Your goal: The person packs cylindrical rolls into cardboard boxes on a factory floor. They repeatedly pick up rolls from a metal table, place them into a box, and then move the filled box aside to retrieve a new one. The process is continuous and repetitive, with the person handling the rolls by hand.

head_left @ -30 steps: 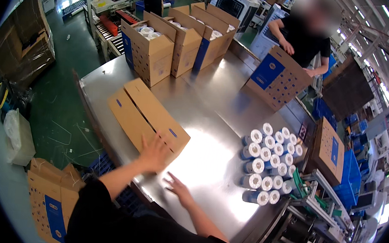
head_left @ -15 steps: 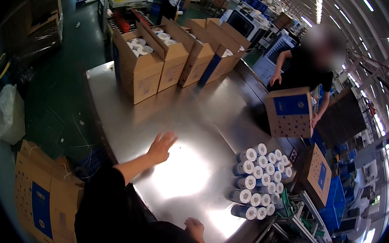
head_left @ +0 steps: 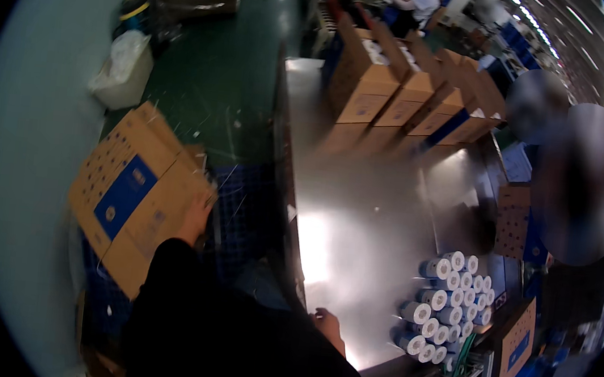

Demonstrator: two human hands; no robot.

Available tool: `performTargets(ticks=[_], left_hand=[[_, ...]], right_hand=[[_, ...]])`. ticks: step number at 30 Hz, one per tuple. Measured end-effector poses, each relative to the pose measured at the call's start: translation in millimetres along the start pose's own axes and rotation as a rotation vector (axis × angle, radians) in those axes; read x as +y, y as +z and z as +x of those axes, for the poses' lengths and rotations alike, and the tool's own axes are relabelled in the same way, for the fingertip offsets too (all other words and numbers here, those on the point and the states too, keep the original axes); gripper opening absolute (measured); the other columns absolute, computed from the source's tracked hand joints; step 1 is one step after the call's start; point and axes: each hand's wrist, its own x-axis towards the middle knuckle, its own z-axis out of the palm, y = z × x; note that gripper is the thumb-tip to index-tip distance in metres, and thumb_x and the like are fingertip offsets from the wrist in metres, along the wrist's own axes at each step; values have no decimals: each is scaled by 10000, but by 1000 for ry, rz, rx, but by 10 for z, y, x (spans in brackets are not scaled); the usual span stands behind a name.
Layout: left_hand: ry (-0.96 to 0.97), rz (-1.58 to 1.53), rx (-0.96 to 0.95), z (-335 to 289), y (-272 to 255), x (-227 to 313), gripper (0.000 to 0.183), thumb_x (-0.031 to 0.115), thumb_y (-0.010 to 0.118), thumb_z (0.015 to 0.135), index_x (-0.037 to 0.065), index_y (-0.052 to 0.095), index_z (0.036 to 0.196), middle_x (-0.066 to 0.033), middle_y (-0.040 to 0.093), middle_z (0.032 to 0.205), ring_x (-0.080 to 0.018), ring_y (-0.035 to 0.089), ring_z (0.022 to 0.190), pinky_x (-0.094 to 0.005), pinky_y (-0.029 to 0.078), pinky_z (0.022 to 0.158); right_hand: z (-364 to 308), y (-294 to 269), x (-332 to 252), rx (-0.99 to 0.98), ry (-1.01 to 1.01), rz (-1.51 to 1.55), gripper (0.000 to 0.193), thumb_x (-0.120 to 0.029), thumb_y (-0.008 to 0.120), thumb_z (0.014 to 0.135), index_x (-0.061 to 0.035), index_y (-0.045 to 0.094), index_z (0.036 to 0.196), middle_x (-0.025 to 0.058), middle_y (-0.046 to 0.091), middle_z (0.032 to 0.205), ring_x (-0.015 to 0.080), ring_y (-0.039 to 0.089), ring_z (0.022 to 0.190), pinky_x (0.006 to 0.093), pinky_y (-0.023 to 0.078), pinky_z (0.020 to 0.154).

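Observation:
My left hand point(head_left: 196, 216) reaches out to the left and touches the right part of a flattened brown cardboard box point(head_left: 158, 207) with a blue panel. Its fingers look stretched out along the cardboard, slightly blurred. Other folded cardboard seems to lie beneath that box. Close to the near edge of the metal table point(head_left: 375, 188), my right hand point(head_left: 329, 328) is held low with its fingers curled in; whatever may be inside them is hidden. To its right stand several white-topped cylindrical rolls point(head_left: 455, 298) with blue sides, packed in a group on the table.
Several open cartons point(head_left: 369, 97) filled with white rolls line the table's far end. A blurred co-worker point(head_left: 584, 186) stands at the right beside another carton point(head_left: 512, 222). A metal-framed stand point(head_left: 476, 376) and a carton point(head_left: 516, 347) are at lower right; a pale bin point(head_left: 123, 80) stands far left.
My view has swung left. My left hand has gone from above the table to the flattened box on the left. My right hand stays near the table edge. The co-worker's carton is lower.

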Motion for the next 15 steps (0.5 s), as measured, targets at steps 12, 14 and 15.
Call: performTargets(ticks=[12,14,15], left_hand=[[-109,254,222,171,576,98,375,142,580,821,120,509,1188,-74,461,1253,-261,504,1074,-328,535,785],[-107,181,187,-228,664,-42,333,136,571,822,108,526,1151,-93,472,1226,-278,504,1071,-344,533,784],[-72,63,157,-306,667,18,319,133,564,825,103,534,1141,-105,478,1212,-293,505,1070,-363,529,791]], right_hand=[[-596,-369,-657,-220,47,-99,330,-233,605,853,-11,625,1097,225,674,941,337,664,902,368,509,782],[-704,-419,-968,-244,61,-85,327,-233,605,859,-14,627,1101,212,678,952,327,669,892,366,511,783],[-787,-454,-1026,-227,102,-69,325,-233,605,862,-16,628,1103,205,680,957,322,671,886,366,513,784]])
